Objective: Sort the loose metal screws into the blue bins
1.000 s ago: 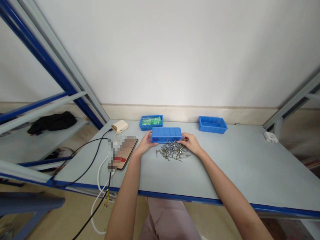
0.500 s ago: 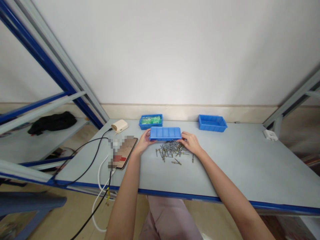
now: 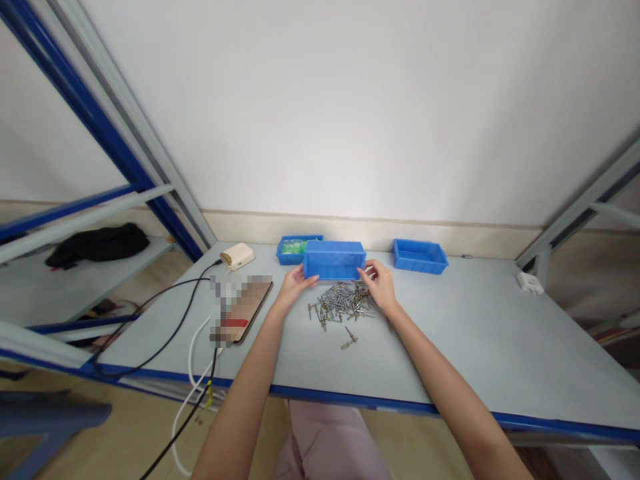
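Two hands – left hand [image 3: 293,287] and right hand [image 3: 380,283] – hold a blue bin [image 3: 335,265] just beyond a heap of metal rivets [image 3: 343,301].

Through the head camera I see the bin tipped on its side, its open mouth towards me; I cannot tell whether it touches the tabletop [image 3: 475,340]. My left hand is part-closed around the bin's left end, thumb on the lower edge; my right hand grips the lower right corner between thumb and bent fingers. The rivets lie loose nearer me, a few apart from the heap. Behind the held bin, to the left, a second blue bin [image 3: 284,258] carries green packets [image 3: 292,247]; farther right stands a third blue bin [image 3: 420,265].
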Motion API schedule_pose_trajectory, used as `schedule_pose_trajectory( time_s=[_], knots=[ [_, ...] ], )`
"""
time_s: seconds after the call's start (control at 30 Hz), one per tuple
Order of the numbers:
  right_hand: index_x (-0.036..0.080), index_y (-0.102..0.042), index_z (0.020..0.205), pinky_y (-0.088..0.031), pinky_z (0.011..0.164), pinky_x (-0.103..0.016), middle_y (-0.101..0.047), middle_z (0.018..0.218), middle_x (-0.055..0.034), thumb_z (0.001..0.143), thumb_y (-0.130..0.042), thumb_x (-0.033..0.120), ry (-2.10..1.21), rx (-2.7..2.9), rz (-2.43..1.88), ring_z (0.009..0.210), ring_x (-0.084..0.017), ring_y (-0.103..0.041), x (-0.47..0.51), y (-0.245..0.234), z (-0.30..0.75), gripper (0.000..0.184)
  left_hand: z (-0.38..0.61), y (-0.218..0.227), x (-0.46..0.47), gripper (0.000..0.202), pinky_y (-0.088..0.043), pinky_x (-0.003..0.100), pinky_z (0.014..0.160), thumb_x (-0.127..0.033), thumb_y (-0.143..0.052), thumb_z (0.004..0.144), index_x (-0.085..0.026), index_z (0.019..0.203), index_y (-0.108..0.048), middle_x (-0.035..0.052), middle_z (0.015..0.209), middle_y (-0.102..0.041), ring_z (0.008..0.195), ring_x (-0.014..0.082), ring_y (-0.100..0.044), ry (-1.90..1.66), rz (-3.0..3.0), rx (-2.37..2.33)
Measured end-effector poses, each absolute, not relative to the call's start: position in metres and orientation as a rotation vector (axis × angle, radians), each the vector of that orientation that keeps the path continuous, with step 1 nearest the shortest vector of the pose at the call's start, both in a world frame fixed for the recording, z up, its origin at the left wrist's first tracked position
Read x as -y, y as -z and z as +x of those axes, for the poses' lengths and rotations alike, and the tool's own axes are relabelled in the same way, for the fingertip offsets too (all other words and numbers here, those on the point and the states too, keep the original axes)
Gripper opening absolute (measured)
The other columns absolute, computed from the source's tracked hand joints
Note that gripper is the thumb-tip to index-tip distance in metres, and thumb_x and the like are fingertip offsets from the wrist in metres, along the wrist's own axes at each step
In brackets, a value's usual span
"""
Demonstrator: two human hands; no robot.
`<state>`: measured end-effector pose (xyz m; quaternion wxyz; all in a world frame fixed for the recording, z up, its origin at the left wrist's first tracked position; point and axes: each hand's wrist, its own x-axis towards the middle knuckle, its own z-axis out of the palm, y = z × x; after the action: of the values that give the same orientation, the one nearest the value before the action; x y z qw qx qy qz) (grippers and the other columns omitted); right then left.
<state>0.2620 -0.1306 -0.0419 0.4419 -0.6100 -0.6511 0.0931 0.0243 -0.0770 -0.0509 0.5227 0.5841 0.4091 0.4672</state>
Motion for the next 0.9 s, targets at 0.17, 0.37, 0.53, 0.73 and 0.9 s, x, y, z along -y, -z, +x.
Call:
schedule_pose_trajectory(
  time_s=[0.17, 0.37, 0.53, 0.73, 0.9],
  knots=[
    [0.018, -0.061, 0.097, -0.044, 0.068, -0.026, -0.068, 0.085, -0.0059, 0.088, -0.044, 0.039, -0.147, 1.53, -1.806, 0.072, -0.017, -0.062, 0.109, 0.022, 0.284, 0.028, 0.062, 0.038, 0.068, 0.055, -0.055, 0.028, 0.052, -0.06, -0.066, 0.069, -0.011, 0.092, -0.06, 0.0082, 0.072, -0.071, 0.05, 0.0152, -0.063, -0.98, 1.471, -1.118],
    [0.013, -0.066, 0.092, -0.04, 0.083, -0.038, -0.067, 0.092, -0.0176, 0.087, -0.046, 0.033, 0.004, 1.52, -2.073, 0.097, -0.028, -0.059, 0.088, 0.003, 0.308, 0.028, 0.108, 0.027, 0.043, 0.04, -0.045, 0.023, 0.045, -0.052, -0.058, 0.08, -0.012, 0.073, -0.058, 0.0057, 0.053, -0.065, 0.041, 0.0141, -0.058, -0.864, 1.601, -1.281],
    [0.012, -0.065, 0.102, -0.027, 0.099, -0.048, -0.055, 0.123, -0.0221, 0.085, -0.05, 0.028, 0.112, 1.527, -2.189, 0.122, -0.032, -0.042, 0.086, 0.007, 0.309, 0.028, 0.126, 0.033, 0.028, 0.048, -0.044, 0.025, 0.052, -0.049, -0.05, 0.085, -0.014, 0.053, -0.056, 0.0012, 0.035, -0.051, 0.037, 0.0138, -0.053, -0.721, 1.711, -1.391],
    [0.007, -0.051, 0.123, -0.035, 0.095, -0.043, -0.061, 0.114, -0.0223, 0.091, -0.041, 0.033, 0.029, 1.364, -2.377, 0.109, -0.028, -0.057, 0.077, 0.021, 0.311, 0.043, 0.136, 0.039, 0.025, 0.056, -0.047, 0.027, 0.066, -0.048, -0.041, 0.09, -0.015, 0.046, -0.056, 0.001, 0.031, -0.046, 0.046, 0.0169, -0.058, -0.626, 1.828, -1.484],
    [0.012, -0.062, 0.107, -0.045, 0.082, -0.033, -0.067, 0.101, -0.0185, 0.092, -0.042, 0.03, -0.058, 1.406, -2.407, 0.097, -0.024, -0.065, 0.067, 0.023, 0.312, 0.031, 0.136, 0.04, 0.025, 0.056, -0.047, 0.029, 0.072, -0.049, -0.039, 0.09, -0.016, 0.049, -0.057, 0.0026, 0.034, -0.049, 0.055, 0.0206, -0.063, -0.616, 1.883, -1.529]
  ],
)
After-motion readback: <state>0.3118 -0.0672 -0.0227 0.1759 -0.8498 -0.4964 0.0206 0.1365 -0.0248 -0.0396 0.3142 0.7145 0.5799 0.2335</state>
